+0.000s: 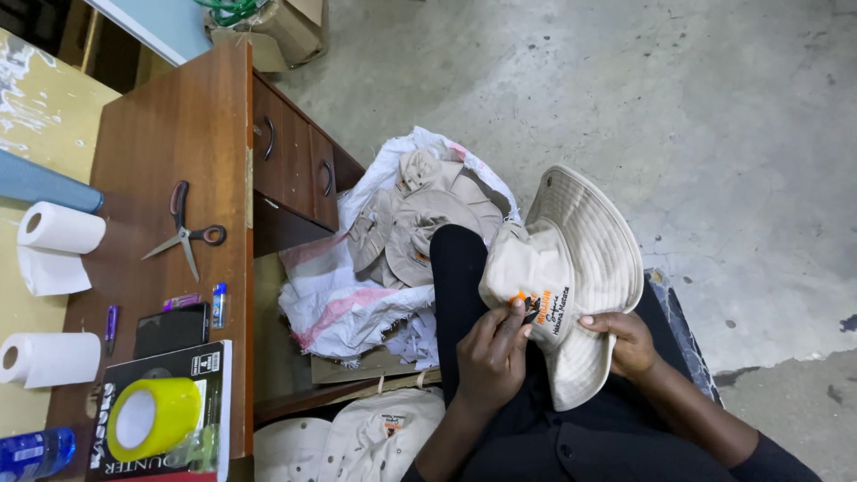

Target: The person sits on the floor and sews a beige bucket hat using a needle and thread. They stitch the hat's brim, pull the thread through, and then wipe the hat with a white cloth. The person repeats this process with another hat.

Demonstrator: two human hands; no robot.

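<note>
1. Beige bucket hat (580,259) w/ wide stitched brim, orange + dark embroidery on crown, sits on person's lap.
2. Left hand (494,348) pinches small orange tool (520,301) against the embroidery.
3. Right hand (625,344) grips brim edge.

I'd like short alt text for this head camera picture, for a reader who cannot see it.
A seated person holds a beige brimmed hat on their lap, the left hand working at its embroidered patch and the right hand gripping the brim. A white sack of more hats lies on the concrete floor beside a wooden desk with scissors and tape.
</note>
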